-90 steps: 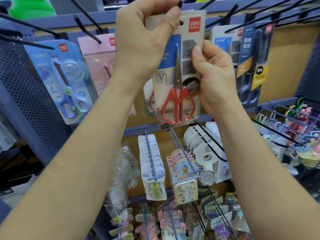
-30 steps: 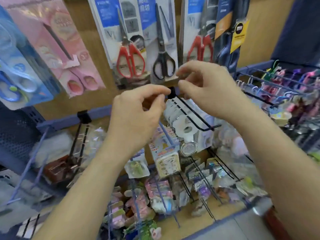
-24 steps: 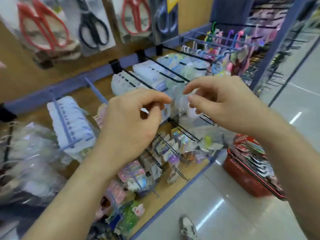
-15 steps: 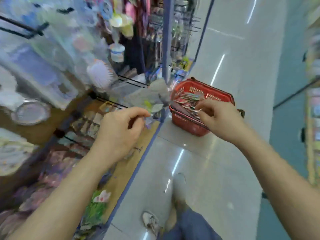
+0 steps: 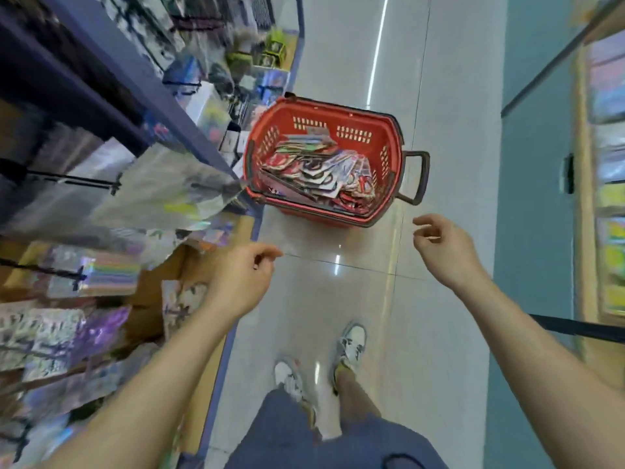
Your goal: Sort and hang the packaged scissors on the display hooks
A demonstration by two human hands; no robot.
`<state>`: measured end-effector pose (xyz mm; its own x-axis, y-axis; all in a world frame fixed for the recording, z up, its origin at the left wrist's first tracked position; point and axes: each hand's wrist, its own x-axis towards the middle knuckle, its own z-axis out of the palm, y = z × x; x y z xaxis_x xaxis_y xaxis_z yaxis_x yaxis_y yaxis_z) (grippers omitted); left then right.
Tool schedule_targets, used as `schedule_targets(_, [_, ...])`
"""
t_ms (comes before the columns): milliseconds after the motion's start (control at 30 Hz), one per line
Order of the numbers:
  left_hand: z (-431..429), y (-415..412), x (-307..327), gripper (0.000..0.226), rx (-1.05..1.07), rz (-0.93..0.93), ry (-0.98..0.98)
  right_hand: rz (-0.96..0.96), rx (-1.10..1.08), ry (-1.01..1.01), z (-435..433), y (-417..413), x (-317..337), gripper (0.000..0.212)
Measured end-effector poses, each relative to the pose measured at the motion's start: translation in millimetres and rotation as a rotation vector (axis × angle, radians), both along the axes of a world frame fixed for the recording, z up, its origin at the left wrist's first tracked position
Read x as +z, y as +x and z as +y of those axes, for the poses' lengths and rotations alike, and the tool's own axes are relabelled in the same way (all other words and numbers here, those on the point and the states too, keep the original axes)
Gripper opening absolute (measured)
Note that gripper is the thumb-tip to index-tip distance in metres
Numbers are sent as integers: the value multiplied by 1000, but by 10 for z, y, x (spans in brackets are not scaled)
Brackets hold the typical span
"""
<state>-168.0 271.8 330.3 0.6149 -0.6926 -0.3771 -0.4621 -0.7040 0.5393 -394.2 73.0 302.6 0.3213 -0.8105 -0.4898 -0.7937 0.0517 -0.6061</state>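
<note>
Left, the display rack (image 5: 101,96) is too blurred to show hung packs. The left hand (image 5: 241,282) is loosely curled and empty; past it the red basket (image 5: 324,116) holds a heap of packaged scissors (image 5: 318,170) along its near edge, so much sorting seems left. The right hand (image 5: 439,248), likewise slack and empty, hovers by the basket's near right corner.

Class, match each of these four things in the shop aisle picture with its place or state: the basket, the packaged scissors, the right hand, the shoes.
Things:
1 basket
2 packaged scissors
3 right hand
4 shoes

Places or states:
A piled in the basket
B on the person's feet
C empty, loosely curled
D standing on the floor beside the shelving

Pairs: 1-D, 2-A, 3-C, 4-B.
</note>
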Motion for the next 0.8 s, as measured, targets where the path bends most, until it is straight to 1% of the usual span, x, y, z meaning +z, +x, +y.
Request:
schedule_targets(200, [-880, 398, -757, 28, -19, 71, 42, -137, -200, 103, -516, 512, -648, 21])
schedule_targets(300, [-1380, 667, -1231, 31, -34, 75, 60, -151, -174, 112, -779, 875, -1050, 21])
schedule_targets(467, [-2146, 1166, -2072, 39, -44, 164, 122, -111, -179, 205, -1246, 1479, -1774, 48])
schedule_targets(600, [-2587, 1492, -2733, 43, -101, 165, 199, -46, -189, 287, -1581, 1921, -2391, 58])
schedule_targets(733, [-2971, 1721, -3399, 49, -181, 150, 256, -64, -249, 416, -1828, 2275, -3065, 66])
schedule_targets(800, [-3164, 1824, -3728, 55, -193, 120, 283, -61, -253, 415, -1930, 2419, -3410, 68])
